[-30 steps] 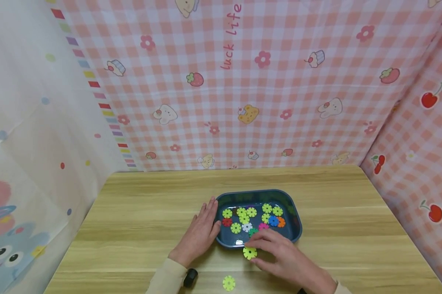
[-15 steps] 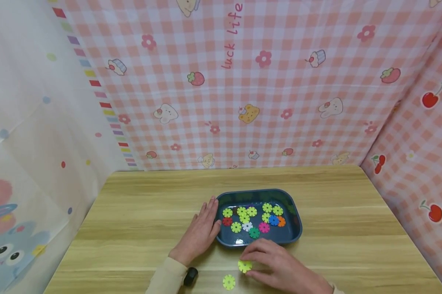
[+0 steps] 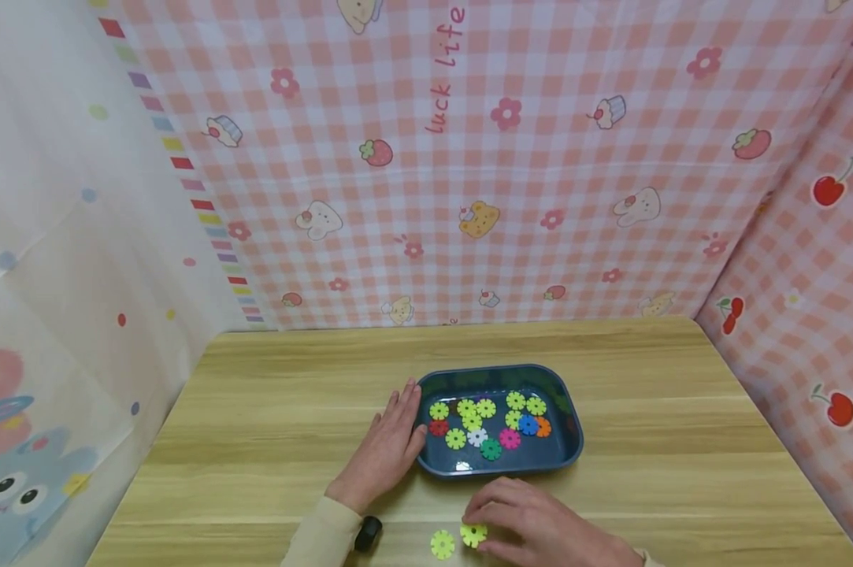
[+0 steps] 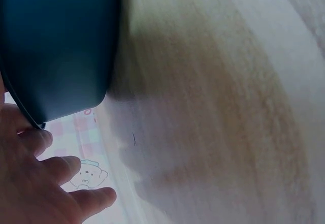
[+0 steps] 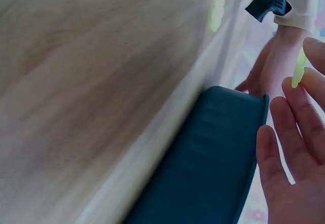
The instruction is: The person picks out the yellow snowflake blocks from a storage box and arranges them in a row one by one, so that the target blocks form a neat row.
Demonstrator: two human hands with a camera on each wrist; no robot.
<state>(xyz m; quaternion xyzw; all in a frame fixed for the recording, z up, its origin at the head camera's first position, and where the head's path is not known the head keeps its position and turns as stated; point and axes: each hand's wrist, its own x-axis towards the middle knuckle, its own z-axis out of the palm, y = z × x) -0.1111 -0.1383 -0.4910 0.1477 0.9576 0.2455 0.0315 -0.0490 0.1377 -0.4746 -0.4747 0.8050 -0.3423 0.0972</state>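
Note:
In the head view, my right hand (image 3: pixel 535 524) pinches a yellow-green notched plastic disc (image 3: pixel 473 533) between thumb and fingers, in front of the tray. The right wrist view shows that disc (image 5: pixel 300 67) edge-on, raised above the table. A similar yellow-green disc (image 3: pixel 443 544) lies on the table just left of it. My left hand (image 3: pixel 383 457) rests with straight fingers along the left end of the dark blue tray (image 3: pixel 500 465), thumb at its rim. Inside lie several notched discs, among them a green one (image 3: pixel 491 449), a pink one (image 3: pixel 509 439) and a blue one (image 3: pixel 528 425).
The wooden table (image 3: pixel 291 402) carries the tray near its middle. A pink checked cloth (image 3: pixel 426 181) hangs behind it, with another cloth at each side. A black wrist device (image 3: pixel 368 535) sits at the left sleeve (image 3: pixel 323 535).
My right hand has drawn the yellow-green disc from the tray's front rim toward the near side of the table, beside the loose disc. The left hand has stayed at the tray.

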